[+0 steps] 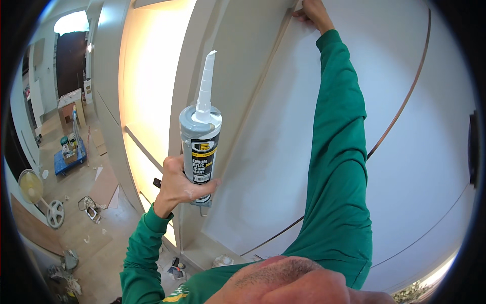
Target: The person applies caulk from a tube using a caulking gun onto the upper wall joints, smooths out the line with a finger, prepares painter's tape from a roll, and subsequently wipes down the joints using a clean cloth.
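My left hand (183, 188) is wrapped around the lower part of a sealant cartridge (201, 147). The cartridge is grey and white with a black label, and it stands upright with its long white nozzle (205, 88) pointing up. Below my hand a small piece of metal frame shows; the rest of what carries the cartridge is hidden. My right arm reaches far up, and my right hand (315, 14) is at the top of the seam (276, 48) between the beige frame and the white panel (283, 111). Its fingers are bent together against the seam; whether they hold anything is hidden.
A lit shelf niche (152, 66) stands just left of the cartridge. Brown strips (405, 101) cross the white panel. On the floor at left are a blue trolley (70, 159) with cans, a yellow fan (31, 186), board offcuts (105, 185) and scraps.
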{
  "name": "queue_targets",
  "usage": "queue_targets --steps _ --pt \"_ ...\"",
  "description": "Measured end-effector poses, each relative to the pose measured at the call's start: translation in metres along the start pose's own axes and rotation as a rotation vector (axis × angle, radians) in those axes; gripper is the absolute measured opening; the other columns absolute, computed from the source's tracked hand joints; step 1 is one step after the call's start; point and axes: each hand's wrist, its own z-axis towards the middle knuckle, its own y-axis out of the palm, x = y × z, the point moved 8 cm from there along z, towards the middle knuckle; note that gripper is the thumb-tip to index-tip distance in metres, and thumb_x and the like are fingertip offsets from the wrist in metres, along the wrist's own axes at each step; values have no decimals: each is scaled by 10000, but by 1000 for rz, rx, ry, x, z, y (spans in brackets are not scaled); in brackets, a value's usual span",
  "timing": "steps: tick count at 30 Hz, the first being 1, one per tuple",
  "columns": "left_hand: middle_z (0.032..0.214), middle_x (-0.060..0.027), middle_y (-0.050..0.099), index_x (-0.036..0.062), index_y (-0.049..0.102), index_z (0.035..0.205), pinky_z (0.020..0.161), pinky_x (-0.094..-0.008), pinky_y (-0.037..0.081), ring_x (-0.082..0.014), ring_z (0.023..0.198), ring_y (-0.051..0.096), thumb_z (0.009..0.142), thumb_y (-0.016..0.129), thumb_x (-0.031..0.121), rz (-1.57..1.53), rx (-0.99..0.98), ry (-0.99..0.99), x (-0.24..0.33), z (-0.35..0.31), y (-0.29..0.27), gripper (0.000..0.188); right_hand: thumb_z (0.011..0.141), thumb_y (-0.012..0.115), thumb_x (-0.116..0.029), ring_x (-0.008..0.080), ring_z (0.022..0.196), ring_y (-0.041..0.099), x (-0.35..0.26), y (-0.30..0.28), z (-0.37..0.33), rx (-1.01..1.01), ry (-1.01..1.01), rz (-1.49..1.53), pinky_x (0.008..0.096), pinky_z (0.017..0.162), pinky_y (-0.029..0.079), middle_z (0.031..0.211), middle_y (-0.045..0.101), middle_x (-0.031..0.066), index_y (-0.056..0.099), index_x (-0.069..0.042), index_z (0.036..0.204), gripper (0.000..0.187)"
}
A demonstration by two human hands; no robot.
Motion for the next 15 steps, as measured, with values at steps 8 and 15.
queue_targets --steps 8,15 --pt "680 -99 699 -43 678 756 609 -291 565 -161 605 684 577 841 212 -17 10 -4 1 1 -1 353 910 301 -64 231 529 622 9 6 4 -73 27 -1 330 477 509 792 696 234 176 -80 1572 674" --pt "690 -100 706 -42 682 757 614 -292 568 -164 613 691 583 841 211 -23 0 1 3 2 -1 346 917 281 -69 227 522 619 2 11 -21 -128 67 0 329 478 509 805 704 239 140 -75 1575 674"
